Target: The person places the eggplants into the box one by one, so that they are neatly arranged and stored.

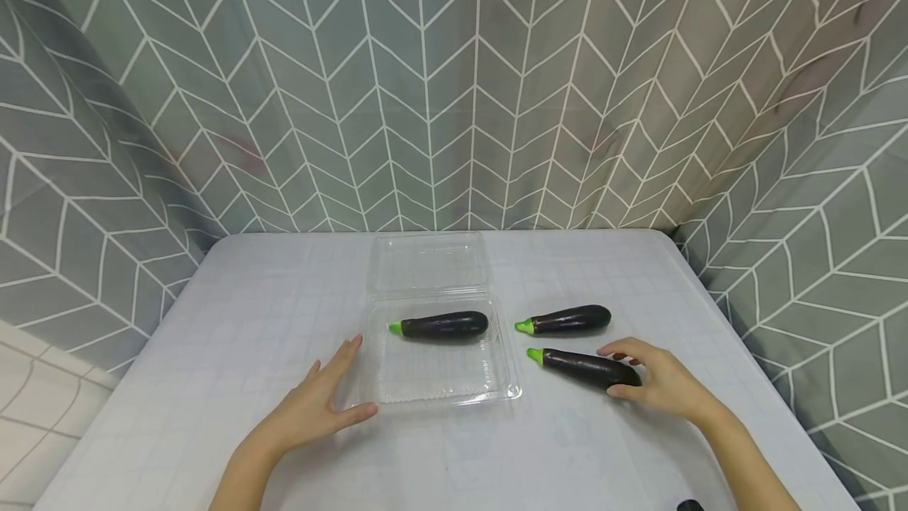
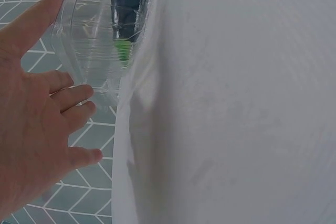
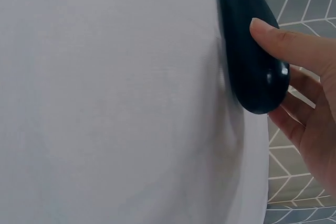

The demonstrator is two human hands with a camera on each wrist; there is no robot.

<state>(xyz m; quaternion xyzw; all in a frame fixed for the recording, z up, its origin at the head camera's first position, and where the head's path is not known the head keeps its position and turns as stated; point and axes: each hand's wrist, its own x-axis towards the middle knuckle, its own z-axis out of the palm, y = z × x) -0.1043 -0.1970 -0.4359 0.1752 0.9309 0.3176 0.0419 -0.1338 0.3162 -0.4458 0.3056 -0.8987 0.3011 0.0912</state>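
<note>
A clear plastic clamshell box [image 1: 433, 381] lies opened out, its lid toward the back. Inside the base rests one eggplant [image 1: 447, 326] with a green stem end; part of it also shows through the box wall in the left wrist view. At the box's left side is my left hand [image 1: 312, 408], thumb and fingers spread; whether it touches the wall, I cannot tell. My right hand [image 1: 663, 381] pinches the thick end of another eggplant [image 1: 585, 367], with the thumb [image 3: 278, 40] on its near side and the fingers around the far side.
Just behind the gripped one, a third eggplant [image 1: 573, 320] lies right of the box. A small dark object [image 1: 690, 505] is cut off by the bottom edge of the head view. White cloth covers the table [image 1: 284, 298], and a patterned grey curtain [image 1: 454, 101] hangs behind it.
</note>
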